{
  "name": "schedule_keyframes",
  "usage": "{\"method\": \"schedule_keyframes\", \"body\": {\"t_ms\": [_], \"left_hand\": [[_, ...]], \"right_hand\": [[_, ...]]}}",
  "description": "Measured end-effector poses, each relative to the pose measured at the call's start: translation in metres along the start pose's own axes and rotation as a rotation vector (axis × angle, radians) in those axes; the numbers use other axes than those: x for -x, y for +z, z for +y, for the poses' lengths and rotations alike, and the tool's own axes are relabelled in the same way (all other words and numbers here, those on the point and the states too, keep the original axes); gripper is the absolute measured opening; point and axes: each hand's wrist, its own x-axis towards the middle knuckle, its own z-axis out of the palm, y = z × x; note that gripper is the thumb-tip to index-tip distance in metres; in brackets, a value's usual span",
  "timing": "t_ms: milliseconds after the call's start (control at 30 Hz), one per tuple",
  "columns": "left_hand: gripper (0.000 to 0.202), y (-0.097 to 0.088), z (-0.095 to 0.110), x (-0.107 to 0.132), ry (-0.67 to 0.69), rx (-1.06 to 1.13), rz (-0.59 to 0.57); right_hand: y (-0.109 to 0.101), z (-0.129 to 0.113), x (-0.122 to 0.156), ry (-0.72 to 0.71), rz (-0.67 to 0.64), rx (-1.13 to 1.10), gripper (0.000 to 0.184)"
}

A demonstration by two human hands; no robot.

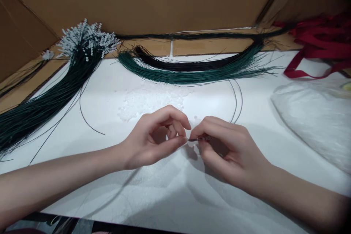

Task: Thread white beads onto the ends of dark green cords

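Observation:
Both hands meet over the white board, with a short stretch of thin dark wire (194,140) running between their fingertips. My left hand (153,139) is closed, its thumb pinching one end of that stretch against a finger. Facing it, my right hand (236,146) pinches the wire between thumb and fingers. A few small pale beads (207,138) seem to sit on the wire there, partly hidden by the fingers. Beyond the hands lies a spread of small loose white beads (153,98). Two thin wires (240,97) curve up behind my right hand; whether they join the held one I cannot tell.
At left lies a thick bundle of green wires (57,95) topped with white beaded ends (86,40). Bare green wires (178,75) and black wires (186,65) lie across the back. Red ribbon (318,51) and a clear plastic bag (315,117) are at right. Cardboard (153,0) walls the rear.

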Motion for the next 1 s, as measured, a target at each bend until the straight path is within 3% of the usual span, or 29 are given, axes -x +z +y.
{"method": "schedule_keyframes", "body": {"t_ms": [233,333,467,667,1000], "left_hand": [[0.019,0.0,0.002,0.002,0.022,-0.054,0.041],[0.015,-0.002,0.006,0.002,0.051,-0.136,0.114],[0.016,-0.009,0.004,-0.002,0.107,-0.358,0.222],[0.017,-0.021,-0.004,-0.015,0.251,-0.768,0.204],[0.01,-0.019,-0.005,-0.016,0.128,-1.023,0.204]], "right_hand": [[-0.001,-0.001,0.0,0.006,-0.01,-0.017,0.015],[-0.002,0.0,0.0,0.017,-0.02,-0.018,0.013],[-0.001,0.001,0.001,0.017,-0.014,-0.014,0.012],[0.0,0.001,0.002,0.023,-0.01,-0.02,0.012],[0.001,0.001,0.001,0.031,0.018,-0.05,0.014]]}}
